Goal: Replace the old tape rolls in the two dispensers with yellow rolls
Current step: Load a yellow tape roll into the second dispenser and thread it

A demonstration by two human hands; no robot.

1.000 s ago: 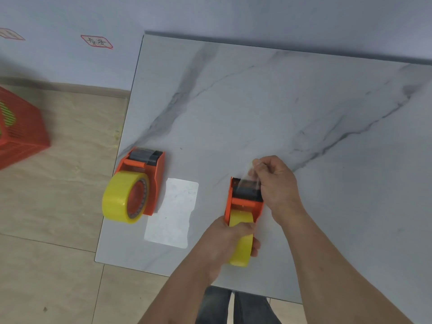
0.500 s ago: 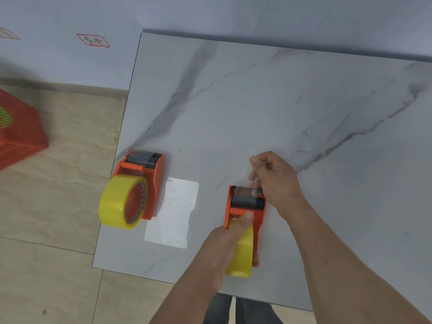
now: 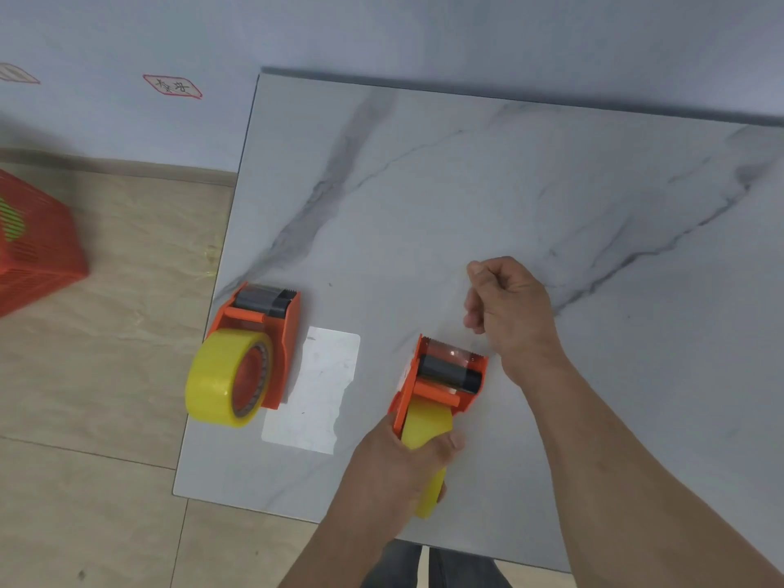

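Near dispenser [image 3: 441, 375]: long axis toward right hand [image 3: 509, 307], fingers curled, grasp unclear, just beyond cutter; left hand [image 3: 407, 456] grips yellow roll [image 3: 426, 426].

Both forearms are seen bare, with no sleeves, watch or rings visible on the left hand [image 3: 407, 456] or right hand [image 3: 509, 307]. At six o'clock, dark grey trousers [image 3: 428, 566] are worn.

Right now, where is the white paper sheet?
In the head view, the white paper sheet lies flat on the marble table, between the two orange dispensers, nearer the left one.
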